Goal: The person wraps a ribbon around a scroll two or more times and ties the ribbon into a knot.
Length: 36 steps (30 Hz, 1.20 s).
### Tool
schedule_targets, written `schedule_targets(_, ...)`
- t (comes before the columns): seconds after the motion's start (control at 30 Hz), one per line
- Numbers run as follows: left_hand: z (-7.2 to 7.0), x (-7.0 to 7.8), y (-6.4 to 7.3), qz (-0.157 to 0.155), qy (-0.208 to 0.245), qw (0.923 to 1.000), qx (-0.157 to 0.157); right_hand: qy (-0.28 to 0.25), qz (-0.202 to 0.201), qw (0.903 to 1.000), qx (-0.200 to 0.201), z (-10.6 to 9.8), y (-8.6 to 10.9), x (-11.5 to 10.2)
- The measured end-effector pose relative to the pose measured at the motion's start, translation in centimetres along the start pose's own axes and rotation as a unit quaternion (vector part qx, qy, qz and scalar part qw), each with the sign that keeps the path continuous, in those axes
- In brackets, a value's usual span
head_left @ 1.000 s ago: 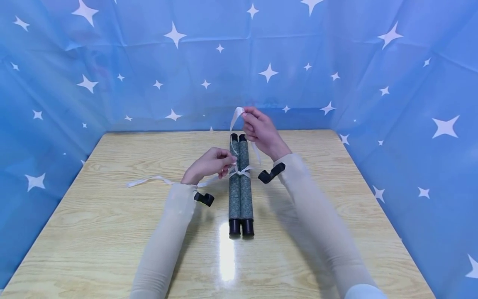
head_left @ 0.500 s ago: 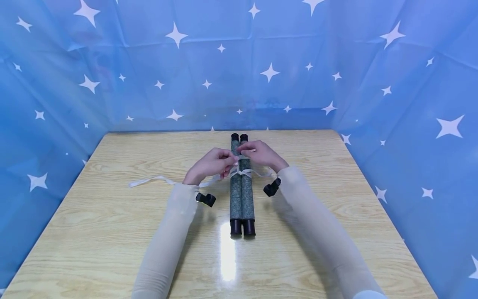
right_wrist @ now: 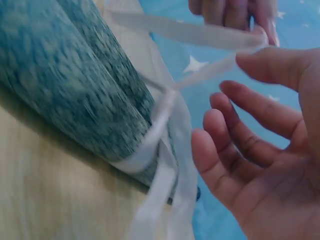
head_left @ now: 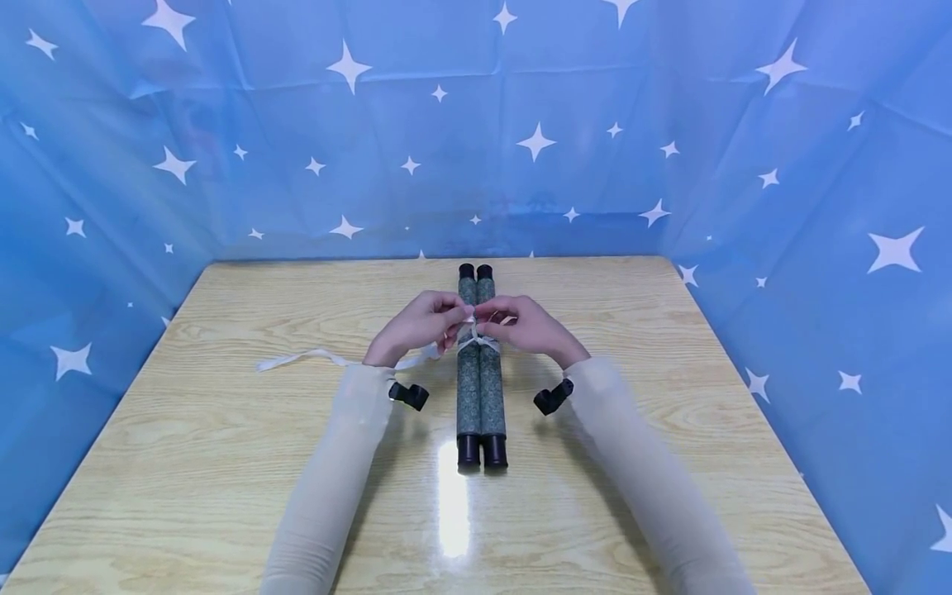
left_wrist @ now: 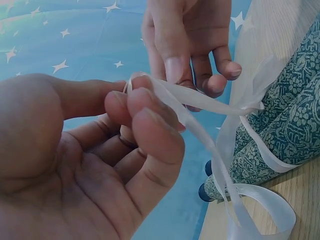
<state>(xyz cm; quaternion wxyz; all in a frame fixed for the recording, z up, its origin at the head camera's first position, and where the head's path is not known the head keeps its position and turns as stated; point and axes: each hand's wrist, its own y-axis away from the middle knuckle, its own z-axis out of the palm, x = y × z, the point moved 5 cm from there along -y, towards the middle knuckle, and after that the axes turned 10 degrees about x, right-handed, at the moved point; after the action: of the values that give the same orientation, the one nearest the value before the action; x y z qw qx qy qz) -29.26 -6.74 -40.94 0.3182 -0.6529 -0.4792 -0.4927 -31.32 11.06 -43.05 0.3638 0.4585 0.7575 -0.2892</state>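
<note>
A scroll rolled from both ends into two green patterned rolls [head_left: 480, 397] with dark end knobs lies lengthwise on the table. A white ribbon [left_wrist: 195, 125] is tied round its middle. My left hand [head_left: 420, 324], just left of the knot, pinches a folded loop of the ribbon between thumb and fingertips. My right hand [head_left: 530, 328] is over the right roll, close to the knot. In the right wrist view its thumb [right_wrist: 270, 65] is right at the ribbon strand running to the left hand, while its fingers are loosely bent, apart from the thumb.
One ribbon tail [head_left: 305, 355] stretches left across the wooden table [head_left: 223, 463]. A blue curtain with white stars [head_left: 416, 124] hangs behind the table and along both sides. Black wrist cameras [head_left: 554, 397] sit on both wrists.
My right hand has come down and toward me from above the scroll's far end, bringing the ribbon strand to the knot, and has loosened its pinch. The left hand has hardly moved.
</note>
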Motion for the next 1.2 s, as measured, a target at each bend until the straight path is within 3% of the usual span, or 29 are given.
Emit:
schedule_targets(0.33,0.1,-0.3,-0.3,0.013,0.001,0.9999,0.005,-0.034,-0.053,0.9951,0.075,1.5,1.0,-0.5)
schedule_targets(0.67,-1.0,-0.9,-0.3,0.003,-0.038,0.9988,0.03,-0.052,-0.038,0.9929,0.1,1.0,1.3,-0.6)
schedule_targets(0.77,-2.1,-1.3,-0.4,-0.003,-0.067,0.9956,0.065,-0.053,-0.034,0.9924,0.106,0.9,1.3,-0.8)
schedule_targets(0.9,-3.5,-2.3,-0.5,-0.022,-0.148,0.9835,0.102,-0.045,-0.028,0.9924,0.111,0.9,1.0,-0.9)
schedule_targets(0.97,-3.7,-2.9,-0.5,-0.044,-0.183,0.978,0.091,-0.04,-0.025,0.9927,0.111,1.0,1.0,-0.9)
schedule_targets(1.07,-3.4,-4.0,-0.6,-0.072,-0.216,0.9726,0.044,-0.034,-0.021,0.9931,0.11,1.0,1.1,-0.8)
schedule_targets(1.2,-3.0,-5.0,-0.8,-0.069,-0.242,0.9677,-0.008,-0.025,-0.021,0.9929,0.114,0.8,1.3,-0.8)
